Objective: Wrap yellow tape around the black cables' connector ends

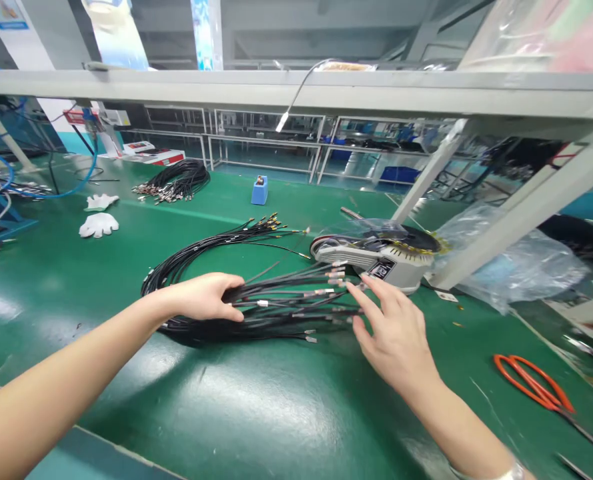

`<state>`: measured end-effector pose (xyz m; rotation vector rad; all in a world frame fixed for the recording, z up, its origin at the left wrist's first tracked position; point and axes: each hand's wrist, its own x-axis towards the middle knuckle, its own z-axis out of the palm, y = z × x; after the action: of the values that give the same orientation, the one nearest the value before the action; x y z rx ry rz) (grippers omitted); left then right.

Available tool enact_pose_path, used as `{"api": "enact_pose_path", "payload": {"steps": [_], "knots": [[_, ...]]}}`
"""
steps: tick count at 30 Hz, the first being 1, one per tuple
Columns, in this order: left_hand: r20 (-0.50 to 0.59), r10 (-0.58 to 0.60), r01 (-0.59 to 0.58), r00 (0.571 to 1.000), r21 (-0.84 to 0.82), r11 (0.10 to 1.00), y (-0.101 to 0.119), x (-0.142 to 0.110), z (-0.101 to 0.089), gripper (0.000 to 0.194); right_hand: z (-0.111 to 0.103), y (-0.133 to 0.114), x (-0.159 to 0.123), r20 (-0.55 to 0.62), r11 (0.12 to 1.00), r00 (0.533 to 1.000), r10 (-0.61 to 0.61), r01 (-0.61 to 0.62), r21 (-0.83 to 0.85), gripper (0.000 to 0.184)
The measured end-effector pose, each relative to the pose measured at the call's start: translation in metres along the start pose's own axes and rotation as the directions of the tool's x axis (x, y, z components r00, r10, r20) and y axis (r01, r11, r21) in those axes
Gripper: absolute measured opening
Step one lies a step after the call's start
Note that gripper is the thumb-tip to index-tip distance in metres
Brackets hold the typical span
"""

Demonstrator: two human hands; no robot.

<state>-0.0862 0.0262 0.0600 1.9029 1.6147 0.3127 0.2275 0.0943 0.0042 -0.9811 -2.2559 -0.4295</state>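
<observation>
A bundle of thin black cables (191,328) lies curved in a loop on the green work surface. Its near ends, with small pale connectors, fan out to the right; other ends with yellowish tips lie behind. My left hand (211,297) grips the near side of the bundle, thumb and finger around the strands, the other fingers hidden beneath. At the connector ends, my right hand (393,327) is slightly blurred, its fingers apart and its fingertips close to the tips. Whether it touches them I cannot tell. Just behind that hand sits a grey round tape dispenser (376,257).
Orange-handled scissors (533,383) lie at the right. White gloves (99,225), another cable bundle (179,179) and a small blue block-shaped holder (259,191) are farther back. A shelf beam (296,90) crosses overhead; its slanted post (516,220) and clear plastic bags (516,260) stand right.
</observation>
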Motion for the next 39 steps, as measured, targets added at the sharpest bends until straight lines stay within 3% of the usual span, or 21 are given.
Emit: {"api": "enact_pose_path", "payload": {"steps": [5,10,14,16,18,20,22,25,28,31,33,36,39], "knots": [[0.075,0.009,-0.007,0.997,-0.025,1.000,-0.010,0.014,0.025,0.037,0.001,0.013,-0.042,0.145,0.994,0.989,0.021,-0.036,0.100,0.028],[0.043,-0.015,0.015,0.999,-0.009,1.000,-0.020,0.023,0.048,0.056,-0.002,-0.012,-0.048,0.174,0.938,0.984,-0.030,-0.033,0.345,0.024],[0.086,-0.005,0.007,0.996,-0.023,1.000,-0.019,0.026,0.052,0.033,0.014,-0.035,-0.035,0.240,0.923,0.963,-0.121,0.020,0.384,0.038],[0.070,0.011,-0.006,0.998,-0.074,0.997,-0.019,0.024,0.042,0.032,0.013,-0.033,-0.027,0.192,0.934,0.978,-0.078,0.005,0.356,0.036],[0.011,0.028,-0.026,1.000,-0.141,0.990,-0.020,0.020,0.030,0.034,0.000,-0.024,-0.021,0.046,0.949,0.998,0.032,-0.045,0.311,0.031],[-0.051,0.035,-0.045,0.998,-0.209,0.977,-0.023,0.017,0.021,0.036,-0.017,-0.014,-0.018,-0.142,0.956,0.980,0.140,-0.096,0.277,0.027],[-0.065,0.027,-0.043,0.998,-0.260,0.965,-0.025,0.019,0.022,0.039,-0.028,-0.010,-0.019,-0.211,0.947,0.964,0.163,-0.092,0.308,0.027],[0.013,0.008,-0.005,1.000,-0.265,0.964,-0.025,0.028,0.037,0.043,-0.019,-0.021,-0.026,-0.011,0.901,0.999,-0.049,0.049,0.432,0.034],[0.111,0.017,0.008,0.994,-0.219,0.976,-0.022,0.037,0.051,0.045,0.011,-0.042,-0.029,0.143,0.882,0.960,-0.240,0.154,0.446,0.042],[0.183,0.033,0.002,0.983,-0.189,0.982,-0.021,0.039,0.052,0.050,0.036,-0.052,-0.024,0.219,0.915,0.947,-0.235,0.139,0.380,0.040],[0.194,0.027,0.008,0.981,-0.175,0.985,-0.022,0.036,0.048,0.045,0.040,-0.051,-0.018,0.233,0.926,0.948,-0.215,0.122,0.358,0.031],[0.120,0.000,0.018,0.993,-0.153,0.988,-0.022,0.029,0.047,0.046,0.033,-0.045,-0.014,0.213,0.933,0.959,-0.186,0.105,0.344,0.022],[0.031,0.009,-0.006,0.999,-0.095,0.995,-0.018,0.024,0.056,0.058,0.028,-0.043,-0.016,0.187,0.927,0.961,-0.204,0.128,0.353,0.027]]}}
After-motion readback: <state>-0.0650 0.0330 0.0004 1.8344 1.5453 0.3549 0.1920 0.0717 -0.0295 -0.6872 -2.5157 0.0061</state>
